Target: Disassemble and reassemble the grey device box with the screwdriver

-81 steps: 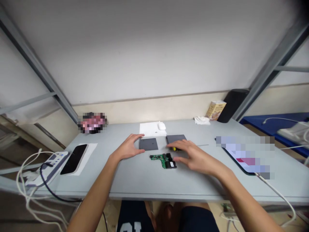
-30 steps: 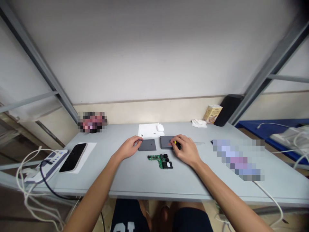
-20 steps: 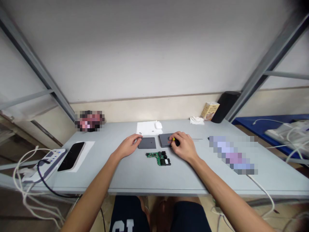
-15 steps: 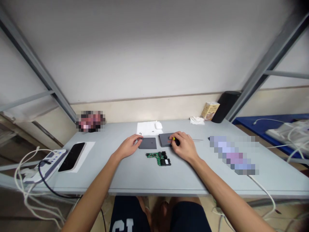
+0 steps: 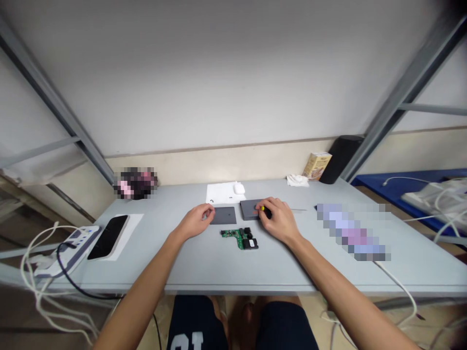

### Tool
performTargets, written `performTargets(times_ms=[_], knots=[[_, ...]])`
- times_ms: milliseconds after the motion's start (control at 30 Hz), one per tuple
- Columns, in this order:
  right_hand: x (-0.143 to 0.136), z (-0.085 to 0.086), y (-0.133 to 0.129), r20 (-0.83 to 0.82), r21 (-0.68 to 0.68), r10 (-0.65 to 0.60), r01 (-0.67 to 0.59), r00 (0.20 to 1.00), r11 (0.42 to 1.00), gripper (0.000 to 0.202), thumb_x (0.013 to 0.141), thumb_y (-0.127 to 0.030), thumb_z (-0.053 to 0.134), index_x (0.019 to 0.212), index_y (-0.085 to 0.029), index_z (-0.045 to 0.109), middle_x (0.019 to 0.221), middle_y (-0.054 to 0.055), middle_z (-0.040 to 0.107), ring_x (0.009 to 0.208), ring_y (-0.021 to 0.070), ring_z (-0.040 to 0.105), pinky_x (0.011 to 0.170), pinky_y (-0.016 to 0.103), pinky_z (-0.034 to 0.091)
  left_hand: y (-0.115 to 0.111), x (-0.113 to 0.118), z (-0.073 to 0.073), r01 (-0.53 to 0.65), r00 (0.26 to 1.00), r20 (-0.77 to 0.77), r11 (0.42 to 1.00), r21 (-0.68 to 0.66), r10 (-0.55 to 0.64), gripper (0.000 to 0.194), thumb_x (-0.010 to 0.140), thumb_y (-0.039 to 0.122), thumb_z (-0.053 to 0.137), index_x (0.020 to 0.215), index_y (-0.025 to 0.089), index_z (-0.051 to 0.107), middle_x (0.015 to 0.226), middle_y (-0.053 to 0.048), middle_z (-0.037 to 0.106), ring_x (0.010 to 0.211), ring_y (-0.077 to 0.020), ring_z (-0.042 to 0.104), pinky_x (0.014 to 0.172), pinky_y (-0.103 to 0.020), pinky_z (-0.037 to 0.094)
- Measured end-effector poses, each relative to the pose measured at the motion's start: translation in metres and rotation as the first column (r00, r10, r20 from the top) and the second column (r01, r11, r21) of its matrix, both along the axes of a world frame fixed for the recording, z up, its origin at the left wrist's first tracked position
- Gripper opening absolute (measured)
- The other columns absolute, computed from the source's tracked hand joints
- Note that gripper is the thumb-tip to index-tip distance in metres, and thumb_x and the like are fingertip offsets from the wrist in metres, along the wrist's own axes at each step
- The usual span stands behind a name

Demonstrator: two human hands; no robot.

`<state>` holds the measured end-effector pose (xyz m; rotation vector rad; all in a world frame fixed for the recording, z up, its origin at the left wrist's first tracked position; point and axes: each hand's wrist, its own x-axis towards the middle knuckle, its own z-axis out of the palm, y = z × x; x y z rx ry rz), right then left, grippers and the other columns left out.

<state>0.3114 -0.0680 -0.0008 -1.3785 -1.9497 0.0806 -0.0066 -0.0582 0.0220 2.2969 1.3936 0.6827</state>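
My right hand (image 5: 279, 218) is closed around a screwdriver (image 5: 268, 212) with a black and yellow handle. Its thin shaft sticks out to the right past my knuckles. That hand rests at the right end of a dark grey casing (image 5: 248, 209), covering part of it. At the left edge of a flat dark grey panel (image 5: 226, 215), my left hand (image 5: 197, 219) has its fingertips curled together in a pinch; whatever may be between them is too small to see. A green circuit board (image 5: 240, 235) with black connectors lies in front of the panel and casing.
Behind the panel, a white paper sheet (image 5: 219, 193) bears tiny dark pieces and a white earbud case (image 5: 239, 188). On the left are a phone (image 5: 109, 236) and a power strip (image 5: 69, 250) with cables. A carton (image 5: 317, 165), tissue (image 5: 297, 180) and black speaker (image 5: 341, 159) stand back right.
The fingers of my left hand have curled in and drawn back slightly from the panel's corner. My right hand stays in place with the screwdriver.
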Motion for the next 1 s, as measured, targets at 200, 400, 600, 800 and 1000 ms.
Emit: performTargets(times_ms=[200,400,600,800,1000], knots=[[-0.001,0.001,-0.002,0.011,0.005,0.008,-0.008,1.000,1.000,0.014,0.092,-0.021,0.056,0.093,-0.024,0.070,0.100,0.005,0.074,0.094,0.0253,0.063,0.084,0.039,0.038,0.003,0.000,-0.004,-0.038,0.999,0.023,0.994,0.101,0.036,0.028,0.103,0.041,0.049,0.117,0.024,0.067,0.102,-0.007,0.067,0.098,-0.0235,0.063,0.091,-0.038,0.051],[-0.001,0.001,-0.001,0.015,-0.001,0.004,-0.004,1.000,1.000,0.015,0.092,-0.020,0.056,0.093,-0.025,0.070,0.101,0.005,0.073,0.094,0.0248,0.064,0.083,0.039,0.039,0.011,-0.008,-0.006,-0.089,0.996,0.035,0.980,0.177,0.084,0.038,0.110,0.040,0.035,0.110,0.022,0.069,0.113,-0.009,0.072,0.111,-0.0266,0.060,0.108,-0.047,0.045],[-0.001,0.002,-0.001,0.014,-0.015,-0.010,0.010,1.000,1.000,0.015,0.092,-0.021,0.056,0.094,-0.025,0.070,0.102,0.005,0.073,0.095,0.0255,0.063,0.084,0.039,0.038,0.006,-0.007,-0.003,-0.040,0.999,0.029,0.991,0.126,0.036,0.028,0.104,0.037,0.050,0.122,0.023,0.067,0.120,-0.009,0.071,0.116,-0.0276,0.060,0.108,-0.046,0.047],[-0.002,0.002,-0.001,0.000,-0.002,-0.008,0.008,1.000,1.000,0.014,0.091,-0.021,0.056,0.091,-0.024,0.070,0.100,0.006,0.073,0.094,0.0255,0.063,0.083,0.038,0.038,0.005,-0.005,-0.003,-0.012,0.999,0.034,0.995,0.094,0.009,0.029,0.103,0.034,0.050,0.124,0.024,0.068,0.126,-0.007,0.072,0.121,-0.0274,0.058,0.110,-0.046,0.047],[-0.001,0.000,-0.001,0.010,0.003,-0.009,0.009,1.000,1.000,0.014,0.091,-0.020,0.056,0.091,-0.025,0.069,0.100,0.005,0.073,0.095,0.0253,0.063,0.083,0.039,0.038,0.004,-0.006,-0.004,-0.063,0.998,0.026,0.994,0.087,0.061,0.029,0.101,0.034,0.053,0.122,0.024,0.070,0.122,-0.007,0.074,0.121,-0.0276,0.059,0.108,-0.046,0.050]])
